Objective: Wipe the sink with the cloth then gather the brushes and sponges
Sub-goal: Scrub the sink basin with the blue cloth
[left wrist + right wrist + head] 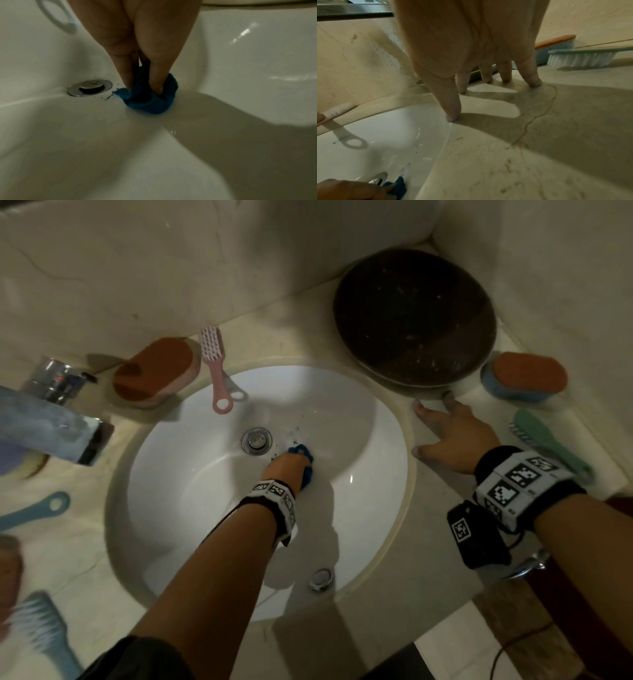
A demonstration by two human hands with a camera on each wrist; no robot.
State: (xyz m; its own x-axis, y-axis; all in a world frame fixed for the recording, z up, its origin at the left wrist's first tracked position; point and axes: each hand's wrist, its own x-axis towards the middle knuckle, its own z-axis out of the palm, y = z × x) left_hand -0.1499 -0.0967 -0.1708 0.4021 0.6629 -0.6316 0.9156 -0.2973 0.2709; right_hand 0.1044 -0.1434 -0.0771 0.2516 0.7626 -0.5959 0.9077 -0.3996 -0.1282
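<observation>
My left hand (286, 470) is down in the white sink (191, 501), pinching a bunched blue cloth (303, 455) against the basin just right of the metal drain (256, 441). In the left wrist view the fingertips dig into the cloth (149, 100) beside the drain (90, 87), where dark specks lie. My right hand (442, 433) rests flat on the counter to the right of the sink with its fingers spread. A pink brush (215, 364) overhangs the far rim beside an orange sponge (156, 371). Another orange-topped sponge (524, 376) and a green brush (548, 443) lie at the right.
A chrome faucet (51, 419) reaches in from the left. A dark round pan (414, 316) leans in the back corner just beyond my right fingertips. A blue brush handle (37, 513) and a pale blue brush (44, 635) lie on the left counter. Walls close the back and right.
</observation>
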